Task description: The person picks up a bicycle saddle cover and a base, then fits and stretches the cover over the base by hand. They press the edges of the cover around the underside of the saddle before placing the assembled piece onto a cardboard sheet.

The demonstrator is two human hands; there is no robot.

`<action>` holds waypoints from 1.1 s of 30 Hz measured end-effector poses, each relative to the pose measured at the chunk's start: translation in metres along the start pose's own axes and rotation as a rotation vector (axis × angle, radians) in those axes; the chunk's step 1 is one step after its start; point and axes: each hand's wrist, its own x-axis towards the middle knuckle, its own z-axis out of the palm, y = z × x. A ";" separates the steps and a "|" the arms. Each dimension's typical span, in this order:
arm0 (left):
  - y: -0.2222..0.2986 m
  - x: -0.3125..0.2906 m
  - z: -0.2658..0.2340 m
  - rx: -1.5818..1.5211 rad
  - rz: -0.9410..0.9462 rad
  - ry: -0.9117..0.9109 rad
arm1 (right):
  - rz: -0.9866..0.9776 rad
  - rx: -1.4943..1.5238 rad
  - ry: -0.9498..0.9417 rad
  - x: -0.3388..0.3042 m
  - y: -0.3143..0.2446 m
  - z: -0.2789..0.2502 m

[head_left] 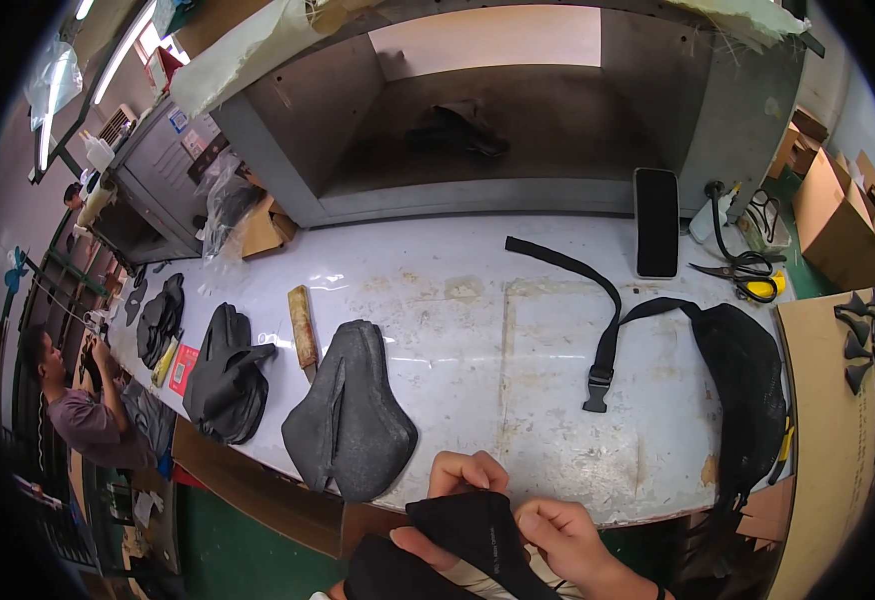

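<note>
At the table's front edge, my left hand (458, 478) is closed on a black fabric piece (473, 530), its fingers behind the cloth and its thumb in front. My right hand (570, 540) pinches the piece's right edge between thumb and fingers. More of the black cloth hangs below toward my lap. Left of my hands lies a grey, bicycle-saddle-shaped pad (353, 415) with a long slot down its middle. Beyond it rests a worn, wooden-handled tool (303, 325), its working end partly hidden.
Black covers (228, 375) lie on the table's left. A black waist bag (743, 390) with a buckled strap lies right, near a phone (657, 225) and scissors (743, 268). A metal box (478, 195) spans the back. Another person (88, 410) works at far left.
</note>
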 end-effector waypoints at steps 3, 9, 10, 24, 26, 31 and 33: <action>-0.003 -0.001 -0.008 0.015 -0.052 -0.044 | -0.013 -0.137 -0.050 -0.004 -0.012 0.003; 0.015 -0.001 -0.026 0.178 -0.353 -0.228 | -0.070 -0.387 -0.036 -0.012 -0.040 0.014; 0.016 -0.002 -0.028 0.159 -0.432 -0.257 | -0.118 -0.463 -0.025 -0.012 -0.044 0.016; 0.034 -0.011 -0.004 -0.651 -0.757 -0.199 | -0.577 -0.207 -0.001 -0.012 -0.010 0.024; 0.026 -0.010 -0.011 -0.777 -0.744 -0.268 | -0.669 -0.196 -0.010 -0.013 -0.010 0.027; 0.004 -0.018 -0.029 -0.848 -0.760 -0.318 | -0.676 -0.107 0.009 -0.013 -0.003 0.033; 0.022 -0.005 -0.018 -0.683 -0.774 -0.295 | -0.697 -0.122 0.022 -0.008 -0.001 0.028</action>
